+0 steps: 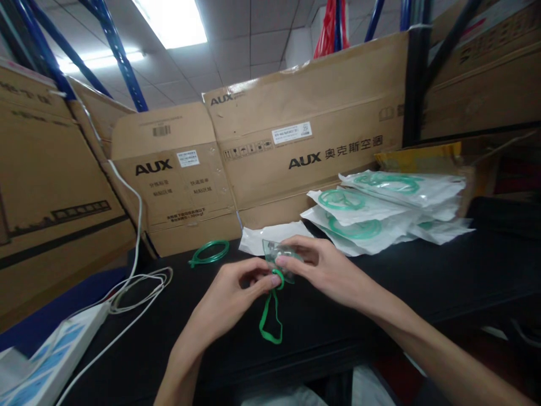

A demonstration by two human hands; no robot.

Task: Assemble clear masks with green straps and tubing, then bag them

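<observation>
Left hand pinches green strap, right hand clear plastic, over black tabletop near edges of white packets.

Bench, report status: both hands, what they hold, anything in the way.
Left hand pinching green strap, its loop hanging. Right hand gripping clear plastic piece. White packaging close behind, seemingly not blocking; green tube coil off to the left.

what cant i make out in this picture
Clear plastic piece: full shape, partly covered by the right hand, head view.
Green strap: upper end, hidden at the left hand, head view.
Lower white packets: partly covered by those on top, head view.
Power strip: cut off at the lower left, head view.
Carton label: print too small, head view.
</observation>
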